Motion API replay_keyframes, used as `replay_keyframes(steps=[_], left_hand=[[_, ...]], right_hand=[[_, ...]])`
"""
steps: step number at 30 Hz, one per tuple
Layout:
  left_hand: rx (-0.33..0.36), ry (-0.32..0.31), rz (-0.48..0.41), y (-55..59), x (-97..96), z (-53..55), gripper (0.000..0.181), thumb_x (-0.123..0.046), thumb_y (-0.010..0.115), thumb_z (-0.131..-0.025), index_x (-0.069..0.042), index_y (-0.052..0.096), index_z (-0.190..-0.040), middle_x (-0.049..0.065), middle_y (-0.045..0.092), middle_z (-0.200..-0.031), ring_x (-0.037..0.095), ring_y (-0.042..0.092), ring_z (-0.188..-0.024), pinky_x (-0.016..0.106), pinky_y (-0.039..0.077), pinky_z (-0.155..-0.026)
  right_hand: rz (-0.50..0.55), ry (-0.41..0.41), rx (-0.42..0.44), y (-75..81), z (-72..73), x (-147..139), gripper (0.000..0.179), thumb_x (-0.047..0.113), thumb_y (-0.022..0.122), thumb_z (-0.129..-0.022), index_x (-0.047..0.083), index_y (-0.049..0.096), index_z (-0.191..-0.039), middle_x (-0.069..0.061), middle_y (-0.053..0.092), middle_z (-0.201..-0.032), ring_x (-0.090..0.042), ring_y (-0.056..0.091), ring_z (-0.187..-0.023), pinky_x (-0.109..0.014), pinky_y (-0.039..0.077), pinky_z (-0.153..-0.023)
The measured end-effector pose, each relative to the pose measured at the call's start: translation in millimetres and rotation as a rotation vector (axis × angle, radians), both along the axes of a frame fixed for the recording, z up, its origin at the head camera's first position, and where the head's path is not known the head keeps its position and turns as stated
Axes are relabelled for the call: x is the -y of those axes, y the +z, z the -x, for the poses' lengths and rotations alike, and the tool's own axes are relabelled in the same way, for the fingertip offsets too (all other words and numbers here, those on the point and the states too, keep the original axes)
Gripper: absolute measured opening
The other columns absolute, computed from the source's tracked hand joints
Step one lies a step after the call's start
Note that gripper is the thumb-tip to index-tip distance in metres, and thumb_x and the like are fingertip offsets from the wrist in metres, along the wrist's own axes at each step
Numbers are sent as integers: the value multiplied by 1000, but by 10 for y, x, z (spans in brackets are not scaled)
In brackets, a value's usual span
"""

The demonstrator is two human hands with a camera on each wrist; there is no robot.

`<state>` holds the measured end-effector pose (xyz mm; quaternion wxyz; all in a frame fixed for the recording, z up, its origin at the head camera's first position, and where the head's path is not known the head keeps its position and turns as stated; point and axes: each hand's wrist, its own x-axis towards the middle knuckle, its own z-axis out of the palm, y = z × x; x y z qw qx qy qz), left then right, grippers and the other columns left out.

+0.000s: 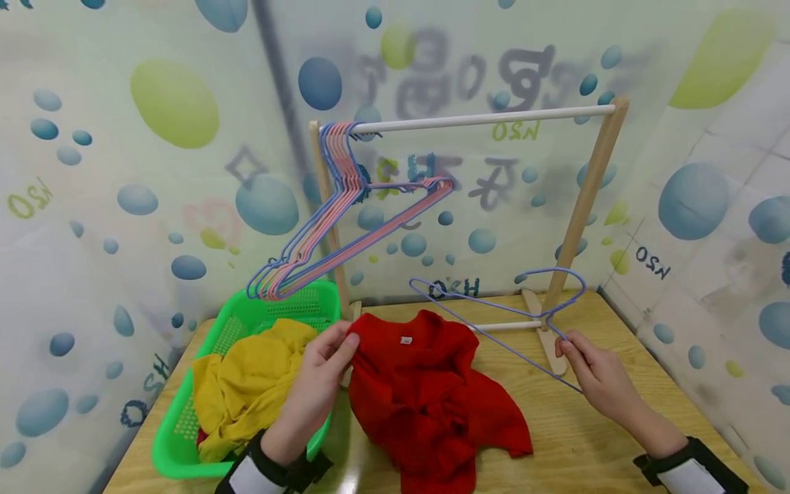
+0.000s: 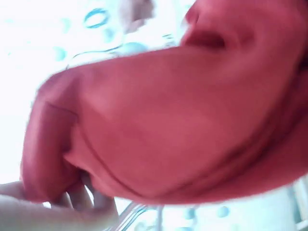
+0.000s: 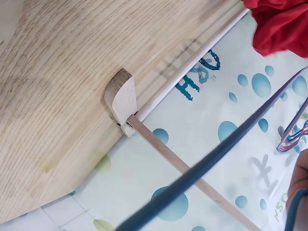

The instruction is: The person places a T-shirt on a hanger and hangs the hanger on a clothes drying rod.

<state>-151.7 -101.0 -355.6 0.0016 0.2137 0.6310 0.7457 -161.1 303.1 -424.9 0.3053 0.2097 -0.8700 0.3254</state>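
Red shirt [image 1: 432, 405] at near centre, white neck label [image 1: 405, 340] unreadable, left shoulder pinched by left hand [image 1: 316, 381], blue hanger [image 1: 546, 316] pinched by right hand [image 1: 597, 376] at right, blurred red shirt in left wrist view, letters H and O [image 3: 186, 89] on far wall [image 3: 211, 115] in right wrist view

A soft red cloth garment [image 2: 163, 125] spreads broadly across the near part of the scene, blurred, with folds and darker creases running along it. The person's left hand [image 2: 62, 214] grips an edge of the cloth, fingers curled beneath it. On the far side of the garment a second, badly blurred hand [image 2: 137, 13] shows beside a thin wire. Farthest off stands a bright, whitish wall covering [image 2: 29, 43] with blue spots.
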Motion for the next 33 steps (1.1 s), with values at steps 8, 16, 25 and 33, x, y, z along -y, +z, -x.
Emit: replay_keyframes(steps=[8, 16, 25, 33], left_hand=[[254, -133, -29, 63, 28, 173, 17, -28, 43, -102, -13, 49, -96, -4, 50, -82, 9, 51, -77, 21, 42, -70], [276, 98, 183, -110, -60, 253, 23, -23, 37, -104, -6, 46, -91, 2, 43, -76, 15, 46, -72, 26, 37, -69], [-194, 268, 478, -62, -120, 297, 17, -18, 47, -100, -11, 60, -93, 1, 42, -67, 9, 41, -60, 23, 36, -57], [-407, 197, 515, 408, -117, 349, 18, -15, 46, -101, -14, 62, -95, 0, 48, -67, 11, 42, -57, 26, 37, -56]], right_hand=[[12, -2, -10, 1, -7, -15, 24, -6, 48, -94, 16, 55, -88, 16, 33, -63, 6, 22, -50, -14, 23, -45], [21, 1, -23, 21, -28, -15, 24, -6, 47, -94, 15, 55, -88, 15, 39, -66, 6, 22, -51, -15, 24, -46], [52, 34, -61, 34, -37, -26, 24, -11, 47, -92, 11, 56, -86, 14, 37, -65, 6, 26, -54, -15, 24, -49], [107, 79, -83, 28, -53, -54, 24, -18, 43, -90, 3, 53, -84, 9, 34, -59, 5, 29, -50, -16, 25, -46]])
